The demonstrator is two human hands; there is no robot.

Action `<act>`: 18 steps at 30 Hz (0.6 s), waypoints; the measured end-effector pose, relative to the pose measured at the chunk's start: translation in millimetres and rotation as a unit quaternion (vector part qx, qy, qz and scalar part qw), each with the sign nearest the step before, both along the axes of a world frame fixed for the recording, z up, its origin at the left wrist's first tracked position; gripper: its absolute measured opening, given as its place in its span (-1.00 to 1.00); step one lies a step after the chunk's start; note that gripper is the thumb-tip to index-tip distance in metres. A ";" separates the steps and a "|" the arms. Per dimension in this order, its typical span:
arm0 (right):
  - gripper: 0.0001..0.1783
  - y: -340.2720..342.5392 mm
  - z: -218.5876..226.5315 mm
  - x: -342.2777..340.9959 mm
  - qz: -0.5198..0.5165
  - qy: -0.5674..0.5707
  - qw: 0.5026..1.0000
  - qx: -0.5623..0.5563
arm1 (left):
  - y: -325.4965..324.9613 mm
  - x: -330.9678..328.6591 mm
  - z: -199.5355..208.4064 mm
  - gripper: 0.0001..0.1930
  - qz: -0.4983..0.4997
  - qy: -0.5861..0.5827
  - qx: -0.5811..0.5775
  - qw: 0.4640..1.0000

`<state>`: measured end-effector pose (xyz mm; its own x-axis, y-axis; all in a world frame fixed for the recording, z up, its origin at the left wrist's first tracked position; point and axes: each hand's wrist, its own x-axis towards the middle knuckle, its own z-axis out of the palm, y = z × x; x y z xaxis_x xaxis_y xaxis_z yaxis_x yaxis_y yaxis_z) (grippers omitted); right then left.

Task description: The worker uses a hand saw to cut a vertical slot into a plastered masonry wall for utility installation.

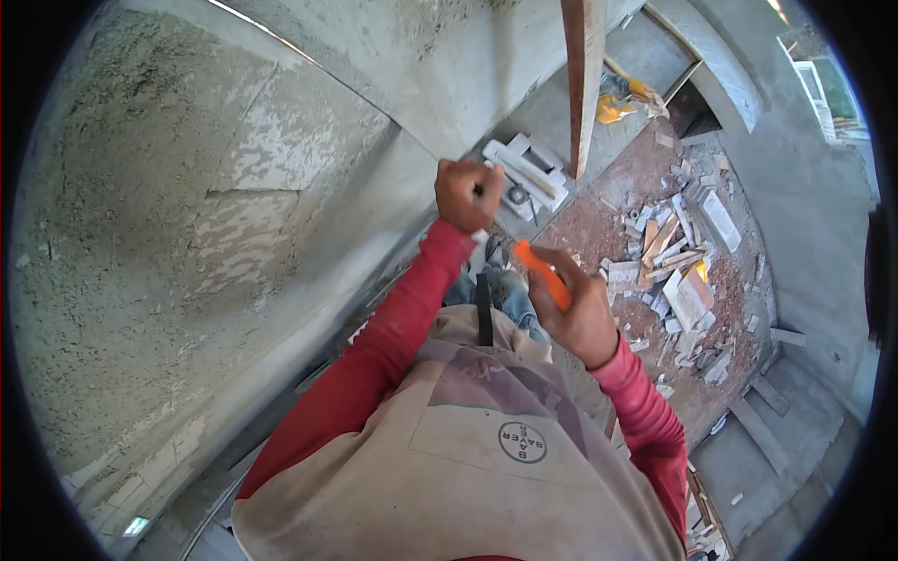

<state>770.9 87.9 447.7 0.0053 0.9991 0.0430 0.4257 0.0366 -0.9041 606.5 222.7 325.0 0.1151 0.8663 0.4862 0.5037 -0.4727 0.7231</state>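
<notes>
My left hand is closed in a fist near the wall, its fingers curled around a small dark gap. What it holds, if anything, cannot be made out. A thin straight line crosses the plastered wall down toward this fist; whether it is a string or an edge is unclear. Lower and to the right, my right hand grips a slim bright orange object, shaped like a tool handle. Its front end sticks out toward the left hand, and the fingers cover its back part. The two hands are apart.
Beyond my left hand lie pale grey trowel-like tools on the floor. A wooden post stands behind them. Rubble and broken boards are heaped on the right. A yellow bag lies farther back. Planks rest at lower right.
</notes>
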 end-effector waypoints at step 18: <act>-0.70 37.3 -52.8 -14.5 0.054 -0.029 0.998 0.001 | 67.5 -25.3 -25.2 -0.68 -0.034 -0.053 -0.308 0.949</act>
<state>756.4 125.3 395.0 -0.1057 0.9935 0.0428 0.4709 0.0880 -0.8778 581.2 290.3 299.8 0.1590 0.9823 -0.0989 0.3964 0.0282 0.9177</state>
